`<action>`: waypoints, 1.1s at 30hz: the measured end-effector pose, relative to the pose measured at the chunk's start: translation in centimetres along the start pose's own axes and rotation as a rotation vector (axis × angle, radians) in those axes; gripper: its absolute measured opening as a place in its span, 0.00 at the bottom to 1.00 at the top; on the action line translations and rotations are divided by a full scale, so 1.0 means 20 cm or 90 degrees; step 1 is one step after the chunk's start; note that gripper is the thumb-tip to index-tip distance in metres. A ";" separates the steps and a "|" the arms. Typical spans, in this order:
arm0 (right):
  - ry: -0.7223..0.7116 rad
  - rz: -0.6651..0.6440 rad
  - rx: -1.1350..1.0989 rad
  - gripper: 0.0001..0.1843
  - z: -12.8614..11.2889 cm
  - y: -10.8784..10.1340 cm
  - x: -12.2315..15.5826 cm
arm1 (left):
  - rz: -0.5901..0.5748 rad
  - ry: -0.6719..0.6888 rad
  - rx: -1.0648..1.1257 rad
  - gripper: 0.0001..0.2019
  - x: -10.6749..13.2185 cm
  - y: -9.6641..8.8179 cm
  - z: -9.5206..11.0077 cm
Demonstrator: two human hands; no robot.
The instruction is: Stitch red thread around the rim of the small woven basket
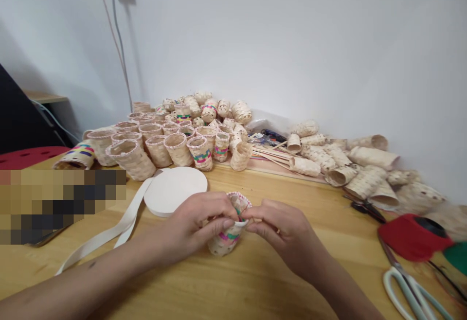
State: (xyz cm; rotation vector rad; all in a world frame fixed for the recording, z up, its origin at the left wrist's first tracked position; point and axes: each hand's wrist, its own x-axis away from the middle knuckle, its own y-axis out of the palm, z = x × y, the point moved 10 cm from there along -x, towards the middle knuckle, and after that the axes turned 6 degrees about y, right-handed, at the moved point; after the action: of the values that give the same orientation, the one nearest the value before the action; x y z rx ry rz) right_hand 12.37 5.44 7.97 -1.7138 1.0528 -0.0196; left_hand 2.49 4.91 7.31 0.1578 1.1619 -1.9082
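Observation:
A small woven basket [223,246] with a pink and green band stands on the table in front of me, tilted slightly. White tape and reddish stitches run around its rim. My left hand [206,215] grips the near left of the rim, thumb outside and fingertips over the opening. On the other side, my right hand [282,222] is closed in a pinch at the rim's right edge. Whether a needle or thread is between those fingertips is too small to tell. Behind my left hand lies a flat roll of white tape [175,191], its loose end trailing toward the front left.
Several finished-looking baskets [156,151] crowd the back left. Unrimmed woven tubes [368,181] are piled at the back right, near thin strips [270,152]. White-handled scissors [412,293] and a red thread spool [404,237] lie right. A pixelated patch covers the left.

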 end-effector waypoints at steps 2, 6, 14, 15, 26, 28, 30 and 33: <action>0.004 0.013 -0.003 0.11 -0.01 0.00 0.00 | -0.004 -0.008 0.008 0.09 0.00 0.00 0.00; -0.003 0.011 0.041 0.11 -0.03 0.02 0.00 | -0.014 -0.023 0.017 0.10 0.00 0.00 -0.01; -0.018 0.012 0.081 0.13 -0.03 0.06 0.00 | 0.023 -0.045 0.021 0.08 -0.01 -0.01 -0.02; 0.004 0.012 0.053 0.12 -0.02 0.06 0.00 | 0.039 -0.047 0.015 0.07 -0.02 -0.02 -0.02; 0.244 0.059 -0.170 0.15 0.17 -0.01 0.02 | 0.141 -0.143 0.033 0.08 0.03 -0.07 -0.15; 0.237 0.035 -0.177 0.11 0.17 0.02 0.02 | 0.134 -0.124 0.023 0.08 0.02 -0.07 -0.13; 0.225 0.020 -0.164 0.07 0.16 0.04 0.01 | 0.131 -0.111 0.012 0.08 0.01 -0.08 -0.12; 0.193 0.036 -0.125 0.07 0.14 0.04 0.00 | 0.142 -0.100 0.001 0.09 0.01 -0.08 -0.11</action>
State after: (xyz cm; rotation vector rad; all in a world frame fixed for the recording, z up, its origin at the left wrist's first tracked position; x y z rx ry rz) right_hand 13.27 7.56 5.99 -1.8964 1.3636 -0.1473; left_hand 0.44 6.73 7.10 0.1297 0.9942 -1.6940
